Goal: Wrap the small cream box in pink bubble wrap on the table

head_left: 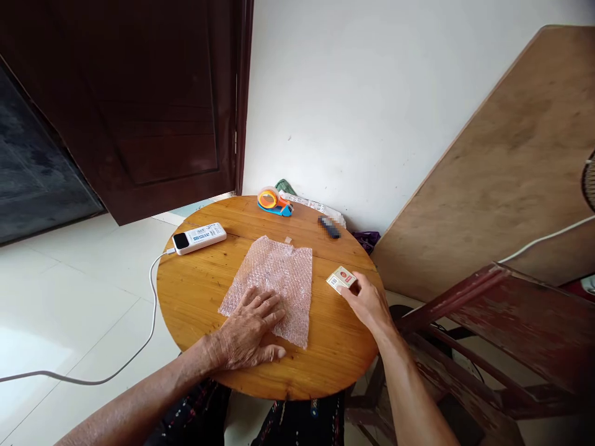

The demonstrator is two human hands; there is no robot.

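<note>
A sheet of pinkish bubble wrap (294, 279) lies flat on the round wooden table (195, 303). My left hand (255, 325) rests palm down on its near left part, fingers stretched out and the thumb on the bare wood. To the right of the wrap, my right hand (369, 300) grips a small cream-coloured box (341, 279) with red print and a barcode, thumb on the near side. The other fingers are partly hidden behind the box. Whether the box touches the tabletop I cannot tell.
An orange and blue tape dispenser (274, 201) stands at the far edge. A white power bank (199, 238) with a cable (151, 310) lies at the left. A dark, partly blurred object (329, 227) is at the back right. A reddish wooden chair (511, 328) stands right of the table.
</note>
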